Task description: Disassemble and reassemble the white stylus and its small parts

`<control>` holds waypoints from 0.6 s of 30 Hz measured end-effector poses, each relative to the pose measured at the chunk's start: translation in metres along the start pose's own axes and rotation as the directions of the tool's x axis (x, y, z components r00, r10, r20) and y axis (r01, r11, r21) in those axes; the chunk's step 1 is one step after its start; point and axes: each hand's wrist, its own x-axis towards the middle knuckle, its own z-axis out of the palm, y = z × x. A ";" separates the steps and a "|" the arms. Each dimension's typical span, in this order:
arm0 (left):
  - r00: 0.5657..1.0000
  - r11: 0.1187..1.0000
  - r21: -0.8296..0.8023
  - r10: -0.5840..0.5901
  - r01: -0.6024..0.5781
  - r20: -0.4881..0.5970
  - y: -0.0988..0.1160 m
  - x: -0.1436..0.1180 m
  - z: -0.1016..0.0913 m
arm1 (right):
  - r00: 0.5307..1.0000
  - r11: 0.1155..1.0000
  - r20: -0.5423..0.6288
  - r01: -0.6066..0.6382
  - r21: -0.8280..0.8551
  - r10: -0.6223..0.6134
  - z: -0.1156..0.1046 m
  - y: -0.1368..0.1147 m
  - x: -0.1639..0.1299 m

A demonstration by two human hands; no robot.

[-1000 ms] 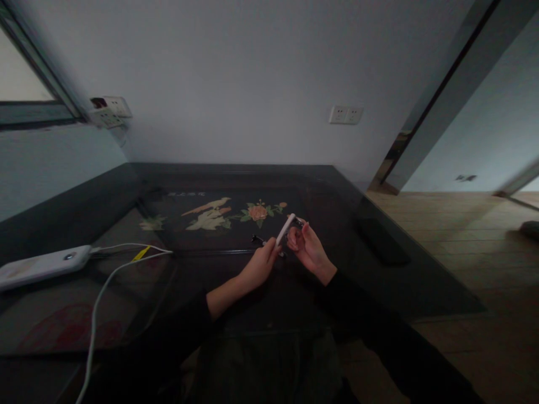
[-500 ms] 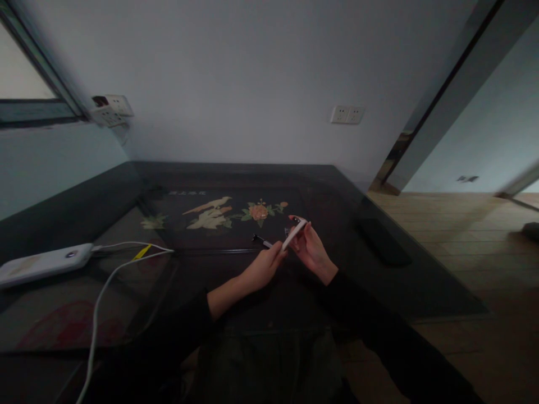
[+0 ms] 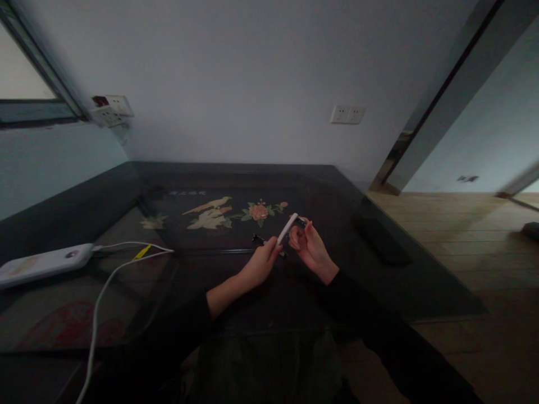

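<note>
My left hand (image 3: pixel 261 262) is closed around the lower end of a slim white stick-shaped object (image 3: pixel 288 229), which slants up to the right above the table. The fingers of my right hand (image 3: pixel 310 247) are bent at its upper end, pinching a small dark piece (image 3: pixel 300 223). Whether that piece is joined to the white object I cannot tell. Behind my left hand lies a thin object with a dark tip (image 3: pixel 256 238), mostly hidden by the fingers.
The dark table (image 3: pixel 236 175) has an inlaid bird and flower picture. A white power bank (image 3: pixel 46 265) with a white cable (image 3: pixel 97 306) lies at left. A flat black object (image 3: pixel 384 242) rests at right. Wall sockets (image 3: pixel 347 114) are behind.
The white object has turned in my left hand, its upper end shifting slightly left and up. The dark piece now shows on its right side, at my right fingertips, which have curled in.
</note>
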 end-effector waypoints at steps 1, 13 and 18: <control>1.000 1.000 -0.005 -0.001 0.001 0.012 0.000 -0.001 0.001 | 1.000 1.000 0.003 0.004 0.002 -0.004 -0.001 0.001 0.000; 0.991 0.997 -0.002 0.079 -0.079 0.110 0.005 -0.005 0.002 | 0.999 0.999 -0.045 -0.019 0.050 0.022 -0.008 0.006 0.000; 0.998 0.999 0.007 0.035 -0.036 0.060 0.002 -0.001 0.000 | 1.000 0.999 -0.003 -0.016 0.048 0.017 -0.009 0.006 0.002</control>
